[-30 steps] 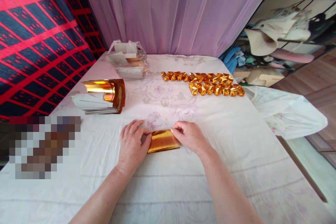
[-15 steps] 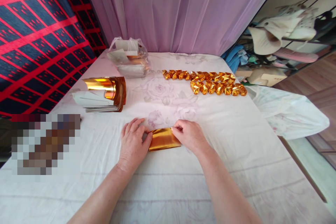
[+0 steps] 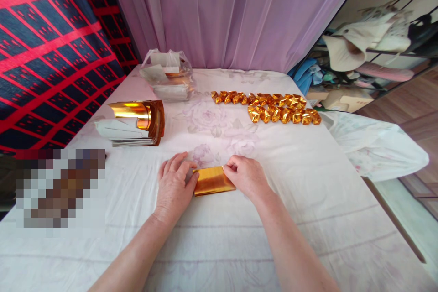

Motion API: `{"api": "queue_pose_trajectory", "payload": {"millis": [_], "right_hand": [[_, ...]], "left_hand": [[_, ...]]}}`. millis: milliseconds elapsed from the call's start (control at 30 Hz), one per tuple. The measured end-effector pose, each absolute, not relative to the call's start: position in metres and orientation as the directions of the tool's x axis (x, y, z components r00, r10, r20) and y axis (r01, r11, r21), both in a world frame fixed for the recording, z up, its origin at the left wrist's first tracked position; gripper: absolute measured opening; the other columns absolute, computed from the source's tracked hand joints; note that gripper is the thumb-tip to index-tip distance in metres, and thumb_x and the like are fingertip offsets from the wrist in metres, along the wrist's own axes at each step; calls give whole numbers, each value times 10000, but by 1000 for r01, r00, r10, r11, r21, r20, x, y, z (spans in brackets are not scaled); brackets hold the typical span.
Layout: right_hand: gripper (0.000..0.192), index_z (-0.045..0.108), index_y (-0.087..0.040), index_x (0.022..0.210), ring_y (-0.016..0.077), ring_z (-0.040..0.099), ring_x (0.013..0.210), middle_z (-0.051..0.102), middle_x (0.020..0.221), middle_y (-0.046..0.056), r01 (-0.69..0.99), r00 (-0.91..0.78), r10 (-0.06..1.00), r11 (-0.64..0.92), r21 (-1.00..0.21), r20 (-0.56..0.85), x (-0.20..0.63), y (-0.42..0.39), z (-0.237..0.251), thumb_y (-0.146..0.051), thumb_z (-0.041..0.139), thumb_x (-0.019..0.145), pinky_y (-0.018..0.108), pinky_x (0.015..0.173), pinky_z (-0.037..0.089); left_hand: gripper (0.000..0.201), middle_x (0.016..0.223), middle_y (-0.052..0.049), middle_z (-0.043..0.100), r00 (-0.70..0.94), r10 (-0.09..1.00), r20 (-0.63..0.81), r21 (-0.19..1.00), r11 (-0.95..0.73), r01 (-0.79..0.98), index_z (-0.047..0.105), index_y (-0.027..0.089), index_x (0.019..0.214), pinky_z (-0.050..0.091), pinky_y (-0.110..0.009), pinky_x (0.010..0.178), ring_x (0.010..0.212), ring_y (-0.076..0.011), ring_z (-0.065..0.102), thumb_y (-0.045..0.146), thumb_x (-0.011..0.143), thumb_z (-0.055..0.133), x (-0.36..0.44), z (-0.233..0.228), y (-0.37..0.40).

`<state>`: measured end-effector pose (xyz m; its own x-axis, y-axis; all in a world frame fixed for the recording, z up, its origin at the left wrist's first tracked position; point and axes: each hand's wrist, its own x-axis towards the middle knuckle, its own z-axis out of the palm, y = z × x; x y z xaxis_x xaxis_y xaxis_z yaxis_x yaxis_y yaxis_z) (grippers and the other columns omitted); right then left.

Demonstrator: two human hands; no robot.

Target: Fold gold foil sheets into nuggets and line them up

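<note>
A folded rectangle of gold foil paper [image 3: 214, 180] lies flat on the cloth before me. At its left edge rests my left hand [image 3: 176, 180], palm down with the fingers spread; the thumb tip touches the foil and the index fingertip is by the upper left corner. My right hand [image 3: 247, 175] is closed, its thumb and index finger pinching the upper right part of the foil paper, while the other fingers curl under. The underside of the foil is hidden.
Gold folded foil pieces [image 3: 284, 108] stand in two rows at the back right. To the left is a stack of gold and white sheets [image 3: 133, 123], with a clear plastic bag [image 3: 167, 75] of sheets behind it. A white plastic bag [image 3: 379, 146] hangs beyond the right edge.
My left index finger has shifted slightly up and away from the thumb at the foil's corner. The right hand and the foil paper have barely moved.
</note>
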<state>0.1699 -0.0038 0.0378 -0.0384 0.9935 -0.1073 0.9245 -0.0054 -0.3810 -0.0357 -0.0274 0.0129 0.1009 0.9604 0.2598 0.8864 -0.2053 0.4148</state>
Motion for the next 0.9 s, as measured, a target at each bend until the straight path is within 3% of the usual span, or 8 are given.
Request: {"api": "queue_pose_trajectory", "payload": {"millis": [133,333,467,700,900], "right_hand": [[105,675,-228,740,150,605,680,716,752,-2,916,-33,993,-14,-401,-111,171,-3,36,-257,624,827,256,602,318],[46,640,-233,861,138,582,659,686,727,-27,884,0,991,-62,-463,-133,172,-3,35,-242,652,817,240,605,320],[43,630,-227,840,132,588,735,673,853,-9,899,-72,995,32,-437,-74,170,-4,36,-186,617,845,234,625,331],[251,676,-232,843,156,595,820,648,935,27,895,-300,954,270,-354,-31,163,-7,38,-58,496,849,258,679,384],[266,695,-226,837,159,605,861,657,965,30,879,-300,953,257,-402,-46,163,-8,37,-46,498,834,264,756,423]], "left_hand": [[154,1326,-52,605,138,962,237,402,-226,887,715,288,860,320,-553,1080,1284,-293,498,243,897,572,-37,14,-28],[140,1335,-39,606,141,971,191,415,-210,885,724,298,875,301,-560,1100,1310,-297,476,257,877,591,-37,17,-27],[89,1380,-45,572,154,974,164,414,-209,886,708,292,896,267,-568,1126,1337,-310,448,304,833,647,-36,21,-28],[111,1402,-52,555,161,976,145,400,-207,893,686,292,908,256,-573,1130,1355,-312,430,305,797,689,-36,22,-28],[112,1406,-65,550,161,975,152,403,-210,891,682,282,909,252,-575,1131,1361,-314,422,307,799,689,-35,22,-28]]}}
